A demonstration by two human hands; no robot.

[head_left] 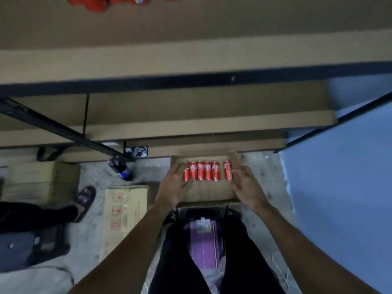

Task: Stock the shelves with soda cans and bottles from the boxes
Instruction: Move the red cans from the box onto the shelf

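An open cardboard box lies on the floor in front of me, under the shelves. A row of several red soda cans lies along its far side, with a gap before the rightmost can. My left hand reaches into the box's left side, fingers relaxed and touching the leftmost can. My right hand is at the box's right wall, its fingers close beside the rightmost can; no grip shows. More red cans stand on the top shelf at the upper left.
A dark soda bottle stands on the floor to the left of the box. A closed carton lies at my left. Another person's sandalled foot is further left. A blue wall closes the right side.
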